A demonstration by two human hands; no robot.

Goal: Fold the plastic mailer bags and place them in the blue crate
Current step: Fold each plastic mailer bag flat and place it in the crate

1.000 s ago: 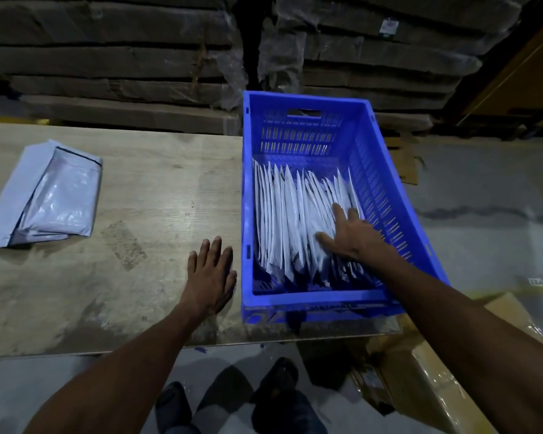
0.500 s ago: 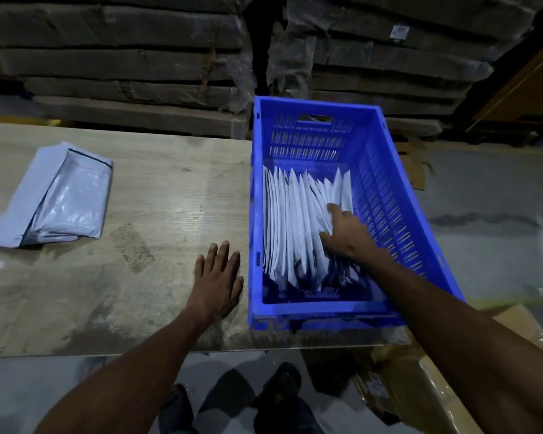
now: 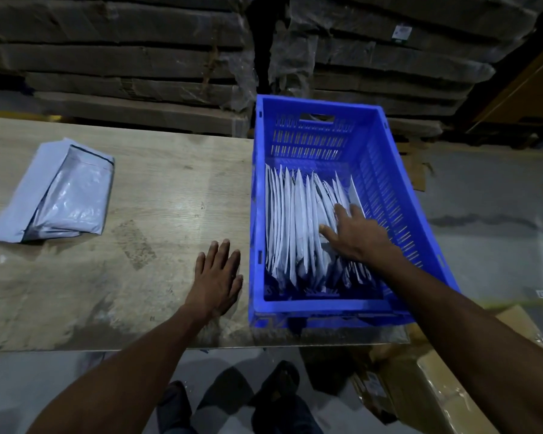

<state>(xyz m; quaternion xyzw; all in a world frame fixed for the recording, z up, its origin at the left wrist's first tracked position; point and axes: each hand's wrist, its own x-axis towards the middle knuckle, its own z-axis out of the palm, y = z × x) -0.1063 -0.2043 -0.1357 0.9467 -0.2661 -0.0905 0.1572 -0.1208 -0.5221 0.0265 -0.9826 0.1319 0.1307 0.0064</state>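
Note:
A blue crate (image 3: 398,195) stands at the right end of the wooden table (image 3: 157,214). Inside it, several folded white mailer bags (image 3: 292,227) stand on edge in a row. My right hand (image 3: 355,233) is inside the crate, fingers straight, pressing against the rightmost bags. My left hand (image 3: 217,277) lies flat and open on the table just left of the crate. A stack of unfolded grey mailer bags (image 3: 60,195) lies at the table's left.
Wrapped stacks of flat cardboard (image 3: 123,57) rise behind the table. A taped carton (image 3: 436,386) sits on the floor below the table's right corner. My feet (image 3: 232,402) show under the table's near edge.
My right hand has kept pushing the bags leftward inside the crate, and they now stand more upright. The left hand stays flat on the table. The view has shifted slightly.

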